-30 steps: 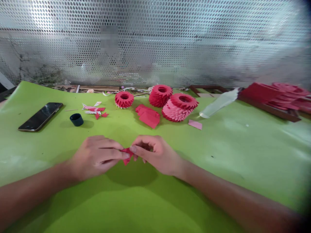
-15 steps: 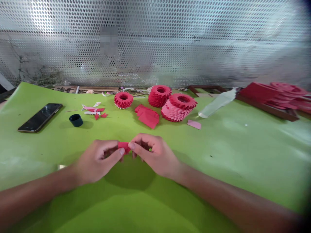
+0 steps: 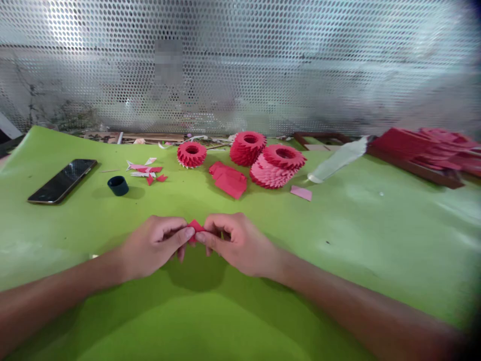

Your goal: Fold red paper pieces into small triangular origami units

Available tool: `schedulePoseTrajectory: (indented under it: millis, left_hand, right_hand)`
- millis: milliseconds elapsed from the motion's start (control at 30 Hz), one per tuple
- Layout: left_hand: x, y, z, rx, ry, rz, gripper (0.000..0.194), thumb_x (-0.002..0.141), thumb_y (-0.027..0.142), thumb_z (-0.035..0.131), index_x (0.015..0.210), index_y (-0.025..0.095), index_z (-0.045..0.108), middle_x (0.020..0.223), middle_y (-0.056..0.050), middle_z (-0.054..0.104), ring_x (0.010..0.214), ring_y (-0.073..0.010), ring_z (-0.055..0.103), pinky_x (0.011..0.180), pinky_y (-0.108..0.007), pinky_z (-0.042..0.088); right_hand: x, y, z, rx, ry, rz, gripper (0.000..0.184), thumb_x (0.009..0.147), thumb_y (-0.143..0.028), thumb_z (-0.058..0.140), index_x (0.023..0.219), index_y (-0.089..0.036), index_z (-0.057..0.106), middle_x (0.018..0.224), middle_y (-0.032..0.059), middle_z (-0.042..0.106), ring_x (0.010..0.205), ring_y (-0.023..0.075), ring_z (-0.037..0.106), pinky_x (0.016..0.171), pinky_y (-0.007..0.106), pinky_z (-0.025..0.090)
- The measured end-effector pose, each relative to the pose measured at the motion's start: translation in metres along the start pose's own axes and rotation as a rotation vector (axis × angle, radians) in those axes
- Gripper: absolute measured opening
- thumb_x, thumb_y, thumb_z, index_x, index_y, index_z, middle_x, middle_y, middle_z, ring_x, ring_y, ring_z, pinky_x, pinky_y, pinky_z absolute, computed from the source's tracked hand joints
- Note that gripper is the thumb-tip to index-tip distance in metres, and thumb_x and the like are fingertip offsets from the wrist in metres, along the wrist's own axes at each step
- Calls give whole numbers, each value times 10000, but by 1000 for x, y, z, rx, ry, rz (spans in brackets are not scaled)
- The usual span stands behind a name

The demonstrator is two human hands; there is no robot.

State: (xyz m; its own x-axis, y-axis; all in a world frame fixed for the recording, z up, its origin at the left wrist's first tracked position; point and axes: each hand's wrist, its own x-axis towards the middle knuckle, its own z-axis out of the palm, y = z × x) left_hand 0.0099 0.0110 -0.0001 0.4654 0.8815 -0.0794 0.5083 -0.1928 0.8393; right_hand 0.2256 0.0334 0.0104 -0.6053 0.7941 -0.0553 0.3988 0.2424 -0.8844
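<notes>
Folding seems in hand: left hand (image 3: 145,250) and right hand (image 3: 246,245) keep their grip clamped on a small red paper piece (image 3: 195,225), nearer than the red paper slips (image 3: 229,183) on the desk (image 3: 210,321); a neat crease (my judgement) calls for aligned edges

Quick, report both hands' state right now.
Left hand: closed, fingers pinching the small red paper.
Right hand: closed, fingers pinching the same paper's other side.
</notes>
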Motion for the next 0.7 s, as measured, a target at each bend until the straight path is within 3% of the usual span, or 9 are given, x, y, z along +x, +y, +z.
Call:
schedulePoseTrajectory:
  millis: [133,300,600,700]
  left_hand:
    - [1,2,-2,10,-41,-101,458,966,532,443,747,166,611,627,-16,647,482,-108,489,436,-211,317]
    - [1,0,-4,53,-35,-129,472,952,552,445,732,168,608,606,-11,646,452,-102,472,434,-209,311]
    - [1,0,-3,44,-110,46,455,978,456,489,680,150,648,565,1,636,463,-95,509,434,-189,325]
    - [-1,0,-3,128,8,169,321,928,441,624,804,151,683,636,7,667,491,-99,543,443,-188,374]
  right_hand:
    - [0,-2,-2,3,-25,53,351,899,-426,696,692,-156,607,592,-31,610,475,63,445,429,178,309]
    - [0,-2,-6,40,-104,112,356,904,-485,667,757,-166,610,660,-14,681,448,70,452,394,181,318]
    - [-3,4,-5,136,-179,37,325,924,-473,644,878,-152,665,732,13,690,574,101,560,495,204,398]
    - [-4,1,-4,235,-141,62,335,889,-483,683,835,-154,652,704,7,692,551,97,563,484,204,399]
